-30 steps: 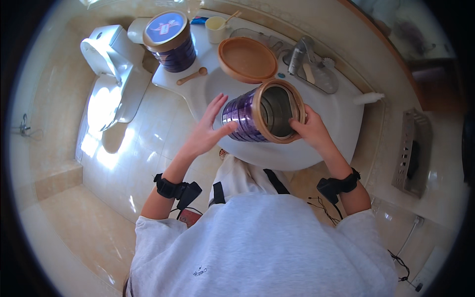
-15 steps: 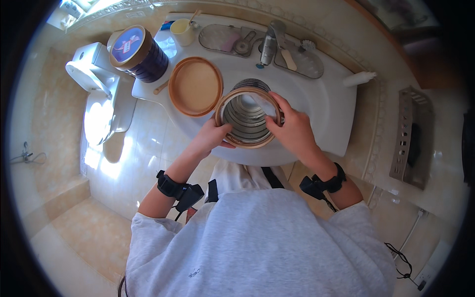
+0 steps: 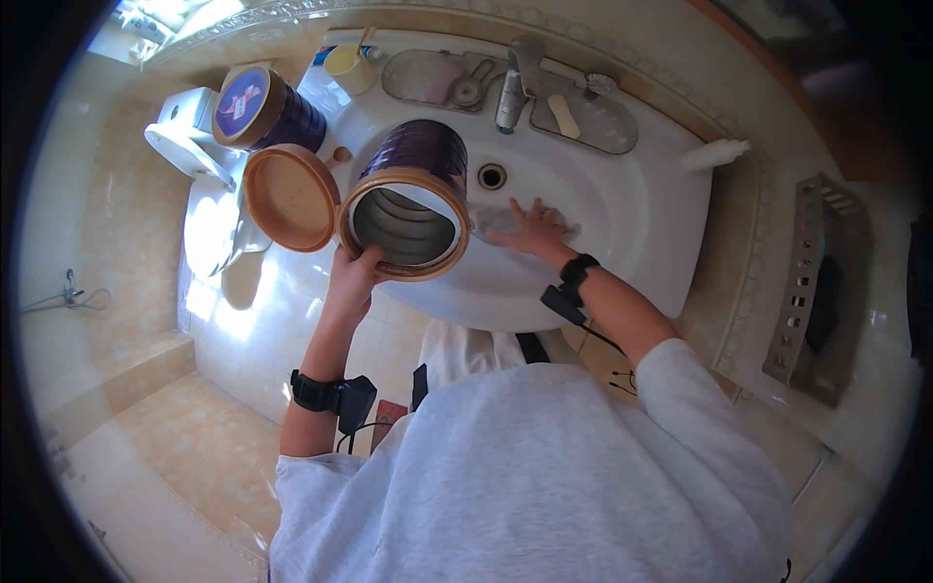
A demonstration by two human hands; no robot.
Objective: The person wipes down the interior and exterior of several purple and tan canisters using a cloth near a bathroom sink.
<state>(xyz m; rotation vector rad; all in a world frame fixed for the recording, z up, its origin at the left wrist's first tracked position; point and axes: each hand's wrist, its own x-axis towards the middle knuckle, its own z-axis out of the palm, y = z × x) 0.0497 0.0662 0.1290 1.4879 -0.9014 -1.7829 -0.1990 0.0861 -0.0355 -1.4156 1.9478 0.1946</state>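
Note:
My left hand (image 3: 352,279) grips the lower rim of an open purple tin can (image 3: 408,199) with a gold rim, held tilted over the white sink basin (image 3: 622,223). Its mouth faces me and the silver inside looks empty. The can's tan hinged lid (image 3: 289,197) hangs open to the left. My right hand (image 3: 530,227) lies flat in the basin, fingers spread on a pale, see-through sheet (image 3: 486,222), just right of the can and below the drain (image 3: 492,176).
A second, closed purple can (image 3: 255,107) stands on the sink's left corner near a yellow cup (image 3: 348,60). Faucet (image 3: 512,83), two clear soap trays and a white bottle (image 3: 714,154) line the back. A white toilet (image 3: 194,175) stands left; a metal rack (image 3: 807,282) right.
My right hand has let go of the can and dropped onto the sheet in the basin. The left hand now holds the can alone, with its mouth turned toward me.

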